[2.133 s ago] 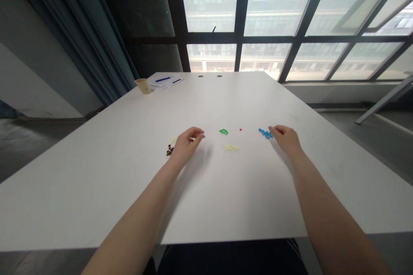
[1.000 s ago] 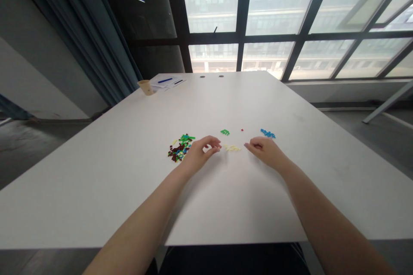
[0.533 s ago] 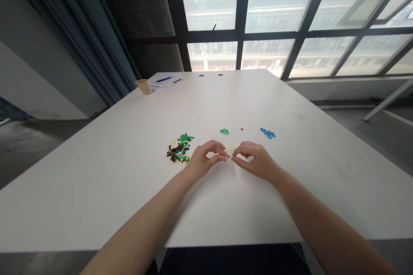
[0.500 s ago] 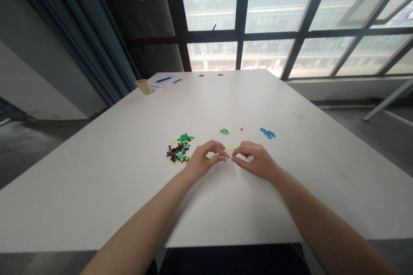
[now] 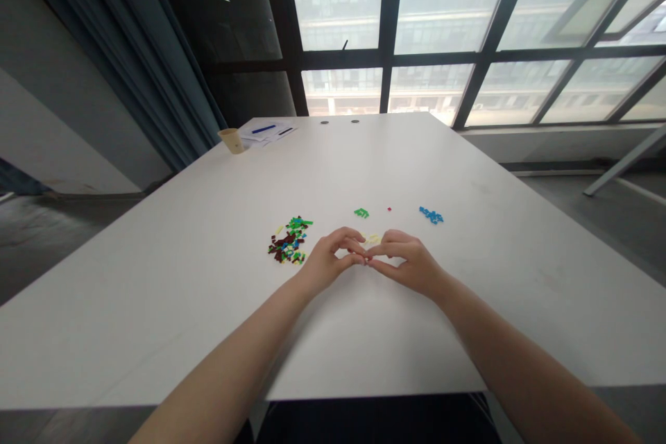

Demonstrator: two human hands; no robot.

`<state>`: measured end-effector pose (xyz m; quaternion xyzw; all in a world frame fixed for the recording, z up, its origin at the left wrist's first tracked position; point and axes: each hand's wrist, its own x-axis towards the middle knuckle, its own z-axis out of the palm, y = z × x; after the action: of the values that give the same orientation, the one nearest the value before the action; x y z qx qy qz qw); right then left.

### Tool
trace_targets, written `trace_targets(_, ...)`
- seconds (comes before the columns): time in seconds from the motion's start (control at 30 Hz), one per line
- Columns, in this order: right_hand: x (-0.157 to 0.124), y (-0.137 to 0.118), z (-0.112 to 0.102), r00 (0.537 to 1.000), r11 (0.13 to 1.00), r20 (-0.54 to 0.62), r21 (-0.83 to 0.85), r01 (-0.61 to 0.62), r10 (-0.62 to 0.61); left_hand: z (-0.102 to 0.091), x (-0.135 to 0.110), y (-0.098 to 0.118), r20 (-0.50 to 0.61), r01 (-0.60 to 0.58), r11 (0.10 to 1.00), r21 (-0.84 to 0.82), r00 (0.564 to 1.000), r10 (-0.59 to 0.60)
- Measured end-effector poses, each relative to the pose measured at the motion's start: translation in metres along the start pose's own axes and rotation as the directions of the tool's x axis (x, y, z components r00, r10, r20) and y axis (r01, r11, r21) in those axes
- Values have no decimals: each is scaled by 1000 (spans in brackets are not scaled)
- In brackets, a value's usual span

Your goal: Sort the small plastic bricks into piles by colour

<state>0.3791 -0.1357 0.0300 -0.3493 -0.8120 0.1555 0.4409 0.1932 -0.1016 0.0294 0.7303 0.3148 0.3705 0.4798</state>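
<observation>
My left hand (image 5: pixel 327 262) and my right hand (image 5: pixel 409 263) meet fingertip to fingertip above the white table (image 5: pixel 208 305). Both are closed in a pinch on something too small to make out. Just behind the fingertips lies a small group of pale yellow pieces (image 5: pixel 372 238), partly hidden by the fingers. A mixed pile of small coloured pieces (image 5: pixel 288 241) lies to the left of my left hand. Farther back are a few green pieces (image 5: pixel 361 212), a single red piece (image 5: pixel 388 209) and a cluster of blue pieces (image 5: pixel 431 215).
A paper cup (image 5: pixel 232 140) stands at the table's far left corner beside papers with a blue pen (image 5: pixel 265 130). Dark curtains (image 5: pixel 130 48) hang on the left, large windows (image 5: pixel 442 14) are behind the table, and a slanted metal leg (image 5: pixel 621 161) shows at the far right.
My right hand has come in from the blue cluster and my left hand from the mixed pile. Both have met in front of the yellow pieces, and the fingertips now touch.
</observation>
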Motion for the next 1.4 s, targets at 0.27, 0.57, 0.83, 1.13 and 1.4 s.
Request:
trace_targets(0.27,-1,-1,4,999,999,-28,24,-26,27,1,1,-2,0,14,997,-80,1000,-14)
trace_targets(0.57,4,-8,-1,985,991,-136,98,-95,108,2,3,-3,46,54,998,-35,998,-53)
trace_targets(0.83,2,-20,-17,934,972,-270,92,-215,232,3,2,0,137,72,995,68,987,-81)
trace_targets(1.13,3,-21,-15,930,962,-254,141,-236,265,2,2,-2,169,83,979,187,979,-115)
trace_targets(1.4,-3,30,-19,927,900,-66,-221,-376,370,-1,6,-14,165,21,956,292,984,-72)
